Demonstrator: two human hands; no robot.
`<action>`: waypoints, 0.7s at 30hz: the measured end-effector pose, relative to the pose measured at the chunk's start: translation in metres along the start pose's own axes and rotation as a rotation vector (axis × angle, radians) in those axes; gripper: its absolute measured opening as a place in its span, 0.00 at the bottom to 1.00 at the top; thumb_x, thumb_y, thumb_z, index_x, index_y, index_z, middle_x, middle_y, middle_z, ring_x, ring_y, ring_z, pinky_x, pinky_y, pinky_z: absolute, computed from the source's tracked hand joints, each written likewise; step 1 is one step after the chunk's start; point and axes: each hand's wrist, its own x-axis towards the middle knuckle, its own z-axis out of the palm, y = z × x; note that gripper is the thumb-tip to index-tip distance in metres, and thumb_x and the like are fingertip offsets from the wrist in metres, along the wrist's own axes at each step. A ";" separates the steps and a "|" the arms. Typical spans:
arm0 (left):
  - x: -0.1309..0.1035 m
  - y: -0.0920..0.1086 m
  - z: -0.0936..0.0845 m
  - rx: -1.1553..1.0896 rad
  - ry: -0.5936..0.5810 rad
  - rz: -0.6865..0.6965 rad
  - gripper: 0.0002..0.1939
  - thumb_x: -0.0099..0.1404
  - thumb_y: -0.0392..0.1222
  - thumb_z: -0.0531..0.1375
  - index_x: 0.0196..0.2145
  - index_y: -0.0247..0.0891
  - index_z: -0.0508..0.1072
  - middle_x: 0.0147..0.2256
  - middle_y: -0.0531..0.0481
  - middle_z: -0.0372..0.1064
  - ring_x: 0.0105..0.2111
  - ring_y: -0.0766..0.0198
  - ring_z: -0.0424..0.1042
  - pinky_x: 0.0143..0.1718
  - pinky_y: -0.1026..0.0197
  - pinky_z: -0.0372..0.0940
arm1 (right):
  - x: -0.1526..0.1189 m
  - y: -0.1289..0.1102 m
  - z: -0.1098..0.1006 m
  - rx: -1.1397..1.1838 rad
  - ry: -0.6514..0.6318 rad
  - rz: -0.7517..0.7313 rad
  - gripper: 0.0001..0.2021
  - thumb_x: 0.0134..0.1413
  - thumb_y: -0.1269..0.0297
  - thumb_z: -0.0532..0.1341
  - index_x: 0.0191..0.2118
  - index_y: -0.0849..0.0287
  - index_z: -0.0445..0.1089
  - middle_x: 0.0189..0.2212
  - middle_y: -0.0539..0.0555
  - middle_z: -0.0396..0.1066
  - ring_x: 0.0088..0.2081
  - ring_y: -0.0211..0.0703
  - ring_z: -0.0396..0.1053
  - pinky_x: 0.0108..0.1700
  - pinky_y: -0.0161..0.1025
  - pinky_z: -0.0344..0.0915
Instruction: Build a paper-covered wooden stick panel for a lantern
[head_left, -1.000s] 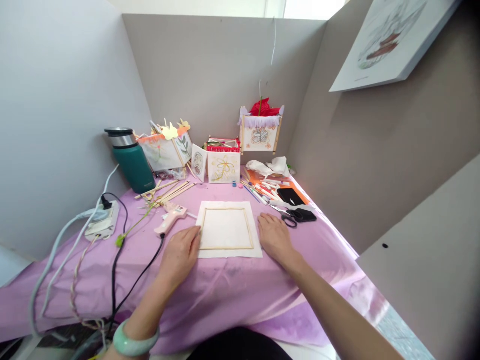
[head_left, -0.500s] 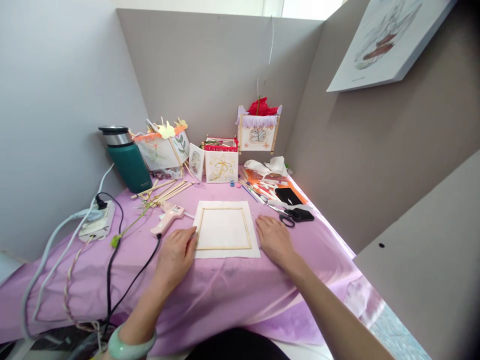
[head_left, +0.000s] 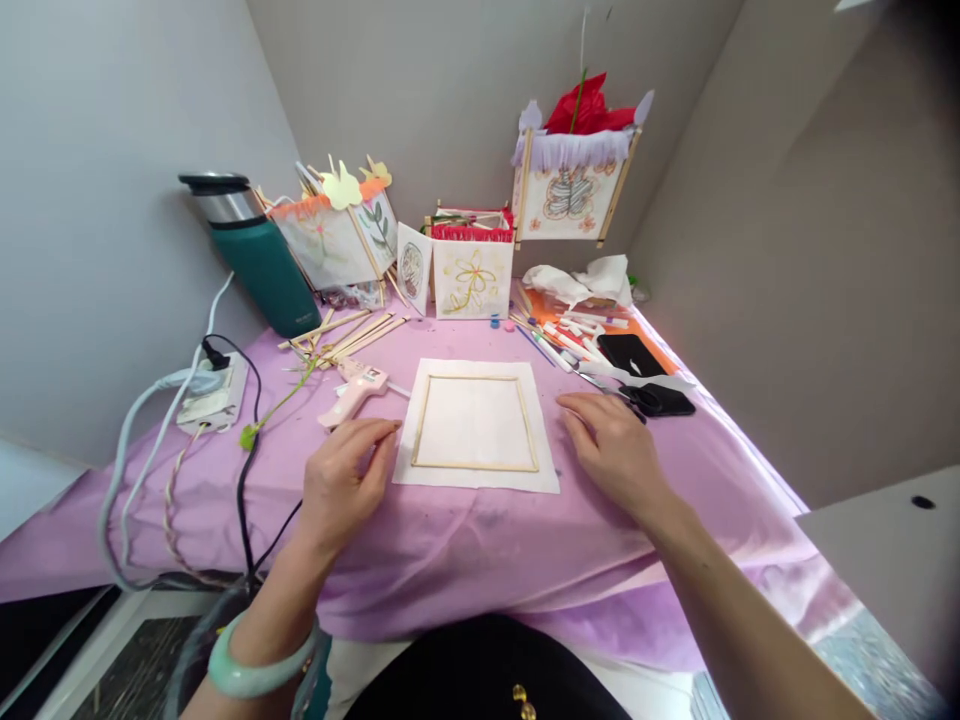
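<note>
A white square sheet point(head_left: 476, 425) lies flat on the purple cloth, with a square frame of thin wooden sticks point(head_left: 474, 466) on top of it. At the sheet's left edge is my left hand point(head_left: 346, 480), fingers bent and thumb a little apart from them, holding nothing. To the right of the sheet my right hand point(head_left: 611, 445) hovers close to the cloth, its fingers loosely spread and no object in it. A pink glue gun point(head_left: 354, 395) rests just beyond my left hand. Black scissors point(head_left: 646, 400) lie beyond my right hand.
Loose wooden sticks point(head_left: 360, 338), a green bottle point(head_left: 259, 260) and a power strip point(head_left: 214, 395) with cables are on the left. Paper lanterns point(head_left: 472, 280) stand at the back; another point(head_left: 574, 195) hangs at right. Markers point(head_left: 570, 340) and phones point(head_left: 631, 354) lie at right.
The view has tilted down and come closer to the table. My right hand has moved away from the sheet's right edge, and my left hand's fingers have lifted slightly.
</note>
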 end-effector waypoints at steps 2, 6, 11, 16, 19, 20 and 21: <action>-0.002 0.001 0.003 -0.023 -0.066 0.013 0.08 0.64 0.32 0.57 0.40 0.36 0.75 0.39 0.46 0.74 0.41 0.62 0.72 0.45 0.60 0.67 | 0.005 -0.003 0.001 0.091 -0.016 -0.045 0.12 0.61 0.67 0.55 0.44 0.60 0.74 0.42 0.56 0.75 0.44 0.49 0.70 0.48 0.47 0.65; -0.007 -0.002 0.008 -0.046 -0.195 0.078 0.09 0.63 0.31 0.59 0.41 0.36 0.74 0.39 0.46 0.71 0.40 0.62 0.70 0.42 0.58 0.66 | 0.003 -0.008 0.003 0.215 -0.063 -0.146 0.10 0.60 0.69 0.56 0.43 0.60 0.74 0.42 0.57 0.74 0.44 0.47 0.69 0.47 0.47 0.66; -0.008 -0.005 0.008 -0.072 -0.258 0.137 0.12 0.60 0.27 0.60 0.41 0.36 0.74 0.38 0.45 0.70 0.39 0.61 0.68 0.40 0.55 0.65 | -0.005 -0.014 -0.002 0.335 -0.163 -0.292 0.10 0.57 0.72 0.60 0.44 0.59 0.73 0.41 0.57 0.72 0.41 0.46 0.69 0.43 0.47 0.66; -0.008 -0.004 0.007 -0.071 -0.246 0.146 0.14 0.59 0.25 0.61 0.42 0.36 0.74 0.39 0.45 0.70 0.39 0.60 0.68 0.41 0.54 0.64 | -0.007 -0.013 0.000 0.379 -0.203 -0.278 0.12 0.55 0.75 0.60 0.45 0.59 0.72 0.42 0.57 0.71 0.40 0.45 0.68 0.43 0.46 0.65; -0.009 -0.004 0.007 -0.071 -0.236 0.120 0.14 0.58 0.25 0.61 0.42 0.35 0.73 0.38 0.45 0.71 0.39 0.61 0.68 0.41 0.54 0.65 | -0.006 -0.012 0.003 0.372 -0.167 -0.166 0.11 0.56 0.76 0.59 0.44 0.60 0.72 0.41 0.57 0.71 0.41 0.45 0.68 0.43 0.45 0.66; -0.009 -0.005 0.007 -0.074 -0.245 0.120 0.14 0.59 0.25 0.61 0.42 0.35 0.73 0.37 0.45 0.71 0.38 0.61 0.68 0.41 0.55 0.65 | -0.006 -0.011 0.003 0.360 -0.152 -0.132 0.11 0.56 0.76 0.59 0.44 0.60 0.72 0.41 0.57 0.71 0.41 0.45 0.68 0.43 0.45 0.66; -0.009 -0.005 0.007 -0.076 -0.253 0.121 0.14 0.59 0.25 0.61 0.42 0.35 0.72 0.37 0.46 0.71 0.38 0.61 0.68 0.41 0.55 0.65 | -0.006 -0.011 0.004 0.346 -0.136 -0.103 0.11 0.56 0.75 0.59 0.44 0.60 0.72 0.41 0.57 0.71 0.42 0.45 0.68 0.43 0.45 0.67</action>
